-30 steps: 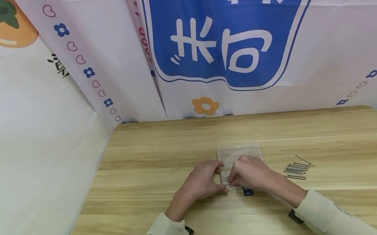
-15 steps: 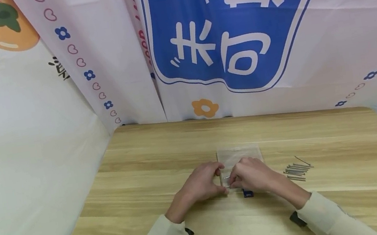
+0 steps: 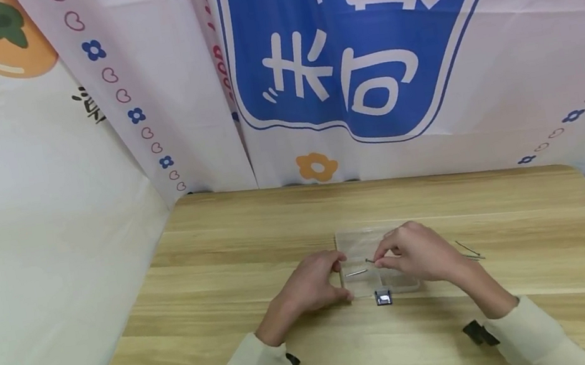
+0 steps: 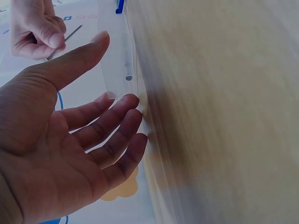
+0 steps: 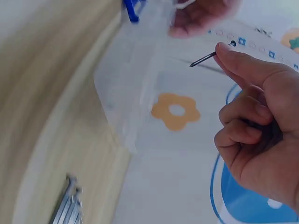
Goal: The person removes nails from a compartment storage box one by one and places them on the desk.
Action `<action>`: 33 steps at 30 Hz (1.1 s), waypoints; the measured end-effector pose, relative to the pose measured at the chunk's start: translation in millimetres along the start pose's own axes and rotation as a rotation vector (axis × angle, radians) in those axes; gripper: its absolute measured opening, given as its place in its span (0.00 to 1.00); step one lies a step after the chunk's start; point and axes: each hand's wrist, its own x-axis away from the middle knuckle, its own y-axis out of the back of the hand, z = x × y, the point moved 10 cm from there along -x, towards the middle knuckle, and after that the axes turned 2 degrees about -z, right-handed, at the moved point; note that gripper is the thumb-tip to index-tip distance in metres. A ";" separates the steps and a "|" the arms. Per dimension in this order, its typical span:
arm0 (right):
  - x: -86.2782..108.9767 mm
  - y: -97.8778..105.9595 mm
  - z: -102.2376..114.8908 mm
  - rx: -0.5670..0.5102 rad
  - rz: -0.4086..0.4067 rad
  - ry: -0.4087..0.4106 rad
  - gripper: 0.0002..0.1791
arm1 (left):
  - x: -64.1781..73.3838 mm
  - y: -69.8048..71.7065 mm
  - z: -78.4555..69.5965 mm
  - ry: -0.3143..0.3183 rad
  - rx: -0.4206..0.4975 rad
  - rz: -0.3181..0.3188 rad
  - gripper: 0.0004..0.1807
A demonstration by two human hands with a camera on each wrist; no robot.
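A clear plastic box (image 3: 365, 288) with compartments lies on the table, a blue latch (image 3: 383, 298) at its near edge. Spread around its left end, my left hand (image 3: 312, 282) touches it with loosely curved fingers (image 4: 126, 126); the thumb is by the near corner. Above the box, my right hand (image 3: 419, 252) pinches a nail (image 5: 205, 58) between thumb and index finger, the other fingers curled in. The nail is tilted, head and point both showing in the right wrist view. Another nail (image 3: 356, 272) lies in the left part of the box.
More nails (image 5: 67, 205) lie on the wooden table (image 3: 255, 238) to the right, partly hidden behind my right wrist in the head view. A printed white curtain (image 3: 189, 97) hangs behind the table's far edge.
My right hand has risen out of the box and shifted right, with a nail now showing in its pinch. Where two nails showed in the left part, one shows now. The left hand has stayed put.
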 end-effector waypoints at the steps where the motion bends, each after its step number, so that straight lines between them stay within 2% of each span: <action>1: 2.7 4.2 -2.8 0.002 -0.010 -0.009 0.02 | 0.0 -0.2 0.3 0.002 0.001 0.000 0.37; 7: 22.4 25.3 -23.2 0.027 -0.041 -0.064 0.02 | 0.6 -0.1 0.4 0.002 0.003 0.000 0.36; 12: 39.2 32.1 -39.6 0.092 -0.042 -0.073 0.03 | 0.2 0.6 0.3 -0.002 0.000 -0.001 0.36; 22: 70.7 29.1 -73.2 0.129 0.011 -0.119 0.02 | -1.1 1.0 -0.6 -0.006 -0.002 0.008 0.36; 33: 96.5 22.1 -92.6 0.160 0.075 -0.164 0.01 | -0.4 0.8 -2.8 0.000 0.004 0.020 0.37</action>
